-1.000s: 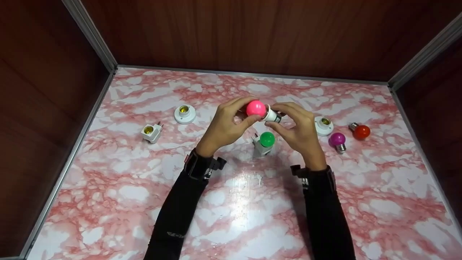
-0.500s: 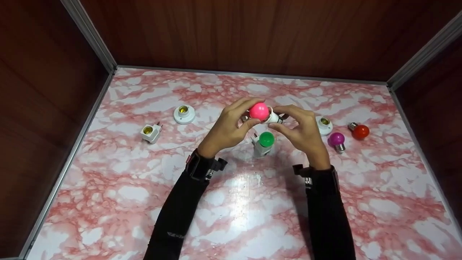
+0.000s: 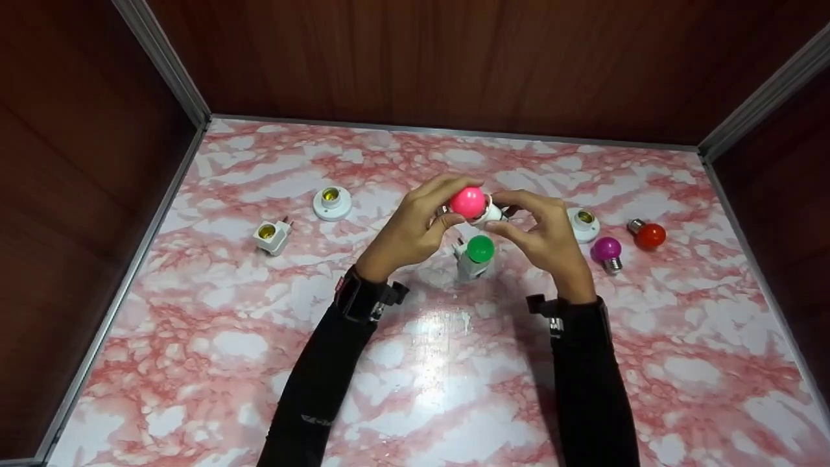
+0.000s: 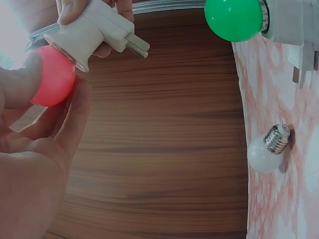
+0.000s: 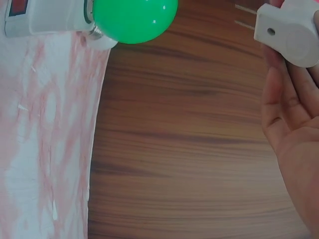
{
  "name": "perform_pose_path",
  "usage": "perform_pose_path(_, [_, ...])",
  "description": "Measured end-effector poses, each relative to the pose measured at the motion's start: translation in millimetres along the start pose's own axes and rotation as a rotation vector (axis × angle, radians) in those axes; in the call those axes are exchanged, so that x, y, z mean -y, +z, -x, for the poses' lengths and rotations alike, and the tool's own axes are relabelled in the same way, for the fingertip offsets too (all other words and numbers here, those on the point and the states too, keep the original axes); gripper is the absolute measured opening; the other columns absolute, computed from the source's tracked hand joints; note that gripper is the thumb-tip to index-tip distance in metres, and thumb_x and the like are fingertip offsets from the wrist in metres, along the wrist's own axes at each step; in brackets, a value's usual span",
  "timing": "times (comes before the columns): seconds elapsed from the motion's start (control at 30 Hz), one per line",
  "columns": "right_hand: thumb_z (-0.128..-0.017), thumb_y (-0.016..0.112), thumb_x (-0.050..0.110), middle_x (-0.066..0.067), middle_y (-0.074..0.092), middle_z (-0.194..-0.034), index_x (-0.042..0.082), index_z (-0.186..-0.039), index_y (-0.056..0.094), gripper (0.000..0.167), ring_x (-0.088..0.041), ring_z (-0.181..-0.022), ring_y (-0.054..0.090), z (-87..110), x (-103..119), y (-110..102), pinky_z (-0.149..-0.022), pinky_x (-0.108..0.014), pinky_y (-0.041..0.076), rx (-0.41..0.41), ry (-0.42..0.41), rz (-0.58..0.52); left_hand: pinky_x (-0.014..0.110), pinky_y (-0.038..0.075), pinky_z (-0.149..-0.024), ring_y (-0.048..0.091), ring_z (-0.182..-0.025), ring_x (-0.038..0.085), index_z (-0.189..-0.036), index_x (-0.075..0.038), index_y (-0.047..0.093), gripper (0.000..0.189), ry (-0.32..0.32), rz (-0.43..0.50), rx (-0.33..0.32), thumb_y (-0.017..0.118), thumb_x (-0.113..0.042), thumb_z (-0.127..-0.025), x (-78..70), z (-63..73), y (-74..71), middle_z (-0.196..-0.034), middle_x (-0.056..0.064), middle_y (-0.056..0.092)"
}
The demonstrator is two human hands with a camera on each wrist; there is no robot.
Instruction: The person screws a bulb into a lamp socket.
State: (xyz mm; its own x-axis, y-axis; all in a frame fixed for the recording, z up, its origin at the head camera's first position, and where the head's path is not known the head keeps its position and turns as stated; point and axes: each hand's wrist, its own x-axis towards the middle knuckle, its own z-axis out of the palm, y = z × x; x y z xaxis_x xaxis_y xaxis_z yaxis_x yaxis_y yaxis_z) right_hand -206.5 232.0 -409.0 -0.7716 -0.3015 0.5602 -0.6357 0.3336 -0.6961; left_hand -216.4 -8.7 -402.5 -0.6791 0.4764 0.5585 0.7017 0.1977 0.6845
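Observation:
My left hand [image 3: 418,224] pinches a pink light bulb [image 3: 468,202] between thumb and fingers. In my right hand [image 3: 541,227] is a white plug-in bulb socket [image 4: 89,32], its two flat prongs pointing away from the bulb. The bulb's base end meets the socket's flared mouth, with a sliver of the base showing at the rim in the left wrist view. Just below the hands, a green bulb [image 3: 480,249] sits in another white plug-in socket [image 3: 472,269]. A white bulb [image 4: 265,152] lies on the table, mostly hidden behind my left hand in the head view.
To the left are a square plug-in socket [image 3: 272,237] and a round socket base [image 3: 332,203]. Another round base [image 3: 583,225], a purple bulb [image 3: 607,250] and a red bulb [image 3: 650,237] lie on the right. Wooden panels [image 3: 428,65] border the marbled table [image 3: 214,389].
Both hands have shifted slightly to the right, carrying the pink bulb and the socket with them. The white bulb's metal base has come into sight beside my left fingers.

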Motion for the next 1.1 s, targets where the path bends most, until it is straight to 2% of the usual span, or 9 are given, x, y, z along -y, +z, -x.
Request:
perform_pose_path(0.13, [-0.084,0.082,-0.010,-0.028,0.078,-0.109,-0.007,-0.117,0.076,0.033,0.003,-0.100,0.070,-0.3,-0.4,0.3,-0.094,-0.017,0.058,0.012,0.019,-0.028,0.032,0.056,-0.115,0.067,-0.131,0.023,-0.144,-0.003,0.063,0.046,0.000,-0.006,0.011,0.065,-0.022,-0.102,0.0,0.2,-0.5,-0.143,0.016,0.066])
perform_pose_path(0.27, [-0.083,0.084,-0.008,-0.026,0.079,-0.110,-0.007,-0.118,0.076,0.035,0.004,-0.102,0.070,-1.7,-0.2,-0.1,-0.093,-0.018,0.058,0.001,0.006,-0.007,0.033,0.056,-0.114,0.067,-0.130,0.022,-0.146,-0.005,0.062,0.046,-0.010,-0.001,0.017,0.065,-0.021,-0.103,0.0,-0.7,-1.5,-0.142,0.014,0.066])
perform_pose_path(0.5, [-0.082,0.088,-0.003,-0.020,0.081,-0.111,-0.001,-0.120,0.078,0.040,0.002,-0.105,0.070,-4.4,0.9,2.4,-0.091,-0.015,0.058,-0.059,-0.053,0.056,0.032,0.063,-0.091,0.069,-0.108,0.018,-0.150,-0.006,0.057,0.055,-0.103,0.010,-0.005,0.073,-0.026,-0.102,1.0,-0.2,-1.9,-0.137,0.011,0.068])
perform_pose_path(0.63, [-0.081,0.090,0.000,-0.019,0.081,-0.111,0.000,-0.122,0.078,0.042,-0.006,-0.104,0.072,-4.6,2.0,4.3,-0.091,-0.014,0.056,-0.069,-0.060,0.095,0.030,0.063,-0.087,0.070,-0.102,0.019,-0.145,-0.001,0.060,0.053,-0.097,0.013,-0.027,0.074,-0.028,-0.101,0.7,0.0,-0.7,-0.132,0.013,0.070])
perform_pose_path(0.8, [-0.080,0.092,0.003,-0.019,0.082,-0.110,-0.001,-0.123,0.077,0.046,-0.017,-0.101,0.074,-4.2,6.3,4.8,-0.094,-0.013,0.055,-0.039,-0.021,0.136,0.028,0.061,-0.097,0.070,-0.114,0.018,-0.143,-0.002,0.063,0.049,-0.037,-0.023,-0.020,0.071,-0.027,-0.102,-1.0,0.4,0.2,-0.137,0.013,0.069])
perform_pose_path(0.97, [-0.079,0.092,0.003,-0.019,0.082,-0.114,0.000,-0.122,0.078,0.045,-0.006,-0.102,0.072,-3.3,8.2,3.4,-0.093,-0.017,0.057,-0.002,0.034,0.111,0.029,0.056,-0.111,0.067,-0.130,0.021,-0.143,-0.002,0.064,0.047,-0.012,-0.059,0.000,0.069,-0.028,-0.103,-1.9,1.2,0.1,-0.141,0.014,0.068])
perform_pose_path(1.1, [-0.079,0.092,0.001,-0.018,0.081,-0.116,0.001,-0.123,0.078,0.046,0.000,-0.102,0.069,-2.1,8.1,2.2,-0.092,-0.018,0.057,0.012,0.070,0.075,0.031,0.056,-0.112,0.067,-0.129,0.022,-0.143,-0.003,0.064,0.047,0.008,-0.070,0.014,0.067,-0.027,-0.103,-2.2,1.2,0.0,-0.141,0.014,0.068])
